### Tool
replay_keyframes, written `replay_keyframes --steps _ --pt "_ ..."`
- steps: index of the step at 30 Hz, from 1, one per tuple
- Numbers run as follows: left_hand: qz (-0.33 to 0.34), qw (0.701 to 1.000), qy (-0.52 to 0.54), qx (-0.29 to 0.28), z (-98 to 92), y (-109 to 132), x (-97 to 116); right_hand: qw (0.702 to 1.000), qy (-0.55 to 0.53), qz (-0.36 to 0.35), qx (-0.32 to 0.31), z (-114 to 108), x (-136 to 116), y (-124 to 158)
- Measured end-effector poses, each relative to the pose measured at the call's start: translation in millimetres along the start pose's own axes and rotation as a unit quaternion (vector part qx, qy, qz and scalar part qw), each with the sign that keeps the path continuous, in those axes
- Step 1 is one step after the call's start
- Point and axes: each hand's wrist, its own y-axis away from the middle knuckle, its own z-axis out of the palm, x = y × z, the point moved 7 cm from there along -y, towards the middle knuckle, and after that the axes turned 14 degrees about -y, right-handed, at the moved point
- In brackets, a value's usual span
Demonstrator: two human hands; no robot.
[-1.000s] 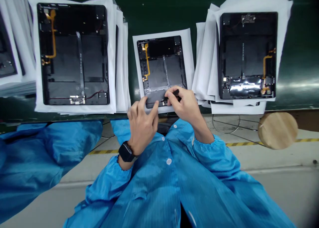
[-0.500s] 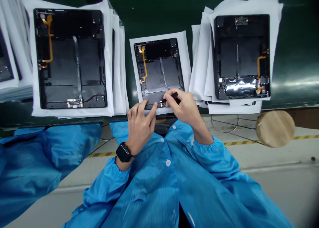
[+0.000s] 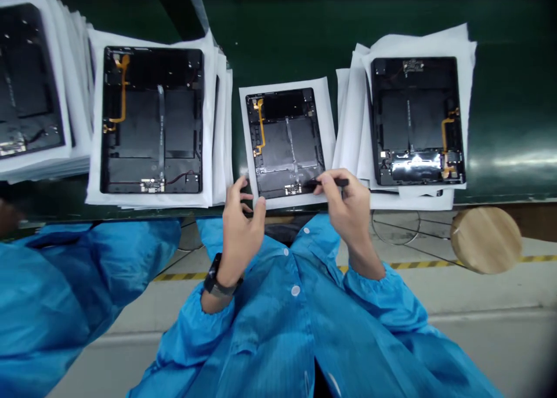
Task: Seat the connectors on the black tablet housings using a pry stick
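Note:
An opened tablet [image 3: 278, 137] lies on a white sheet [image 3: 329, 105] in front of me, its inner parts showing. Ribbon cables and a small circuit board [image 3: 293, 189] near the close edge are visible inside it. In my right hand [image 3: 348, 203] is a slim black pointed tool [image 3: 342, 182], pinched between thumb and fingers. Its tip is over the tablet, just right of the small board; contact cannot be made out. Beside the tablet's lower left corner, my left hand [image 3: 243, 221] has its fingers apart and holds nothing.
Stacks of opened tablets with white sheets stand left [image 3: 152, 119] and right [image 3: 415, 119] on the green table [image 3: 278, 32]. Another stack [image 3: 26, 84] sits far left. A person in a blue smock [image 3: 65, 293] is at my left. A round wooden stool [image 3: 486, 239] stands at right.
My left hand has lifted off the tablet's close edge and moved to its left corner. My right hand has drawn rightward with the tool, uncovering the small board. The view has shifted.

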Motion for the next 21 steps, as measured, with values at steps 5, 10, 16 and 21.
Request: replay_keyframes --steps 5,10,16,21 --pt "-0.058 0.996 0.062 -0.031 1.0 -16.5 -7.3 0.997 -0.043 0.062 0.021 -18.2 19.8 25.5" --pt "0.038 0.991 -0.117 0.057 4.4 -22.9 18.1 0.998 -0.021 -0.026 -0.044 8.5 3.8 19.9" --pt "0.045 0.983 -0.168 0.062 12.1 -26.5 21.9 0.993 0.006 -0.024 -0.115 39.7 12.1 -8.7" --pt "0.045 0.983 -0.168 0.066 12.4 -26.9 20.4 0.99 0.025 -0.027 -0.135 42.6 16.7 -10.8"
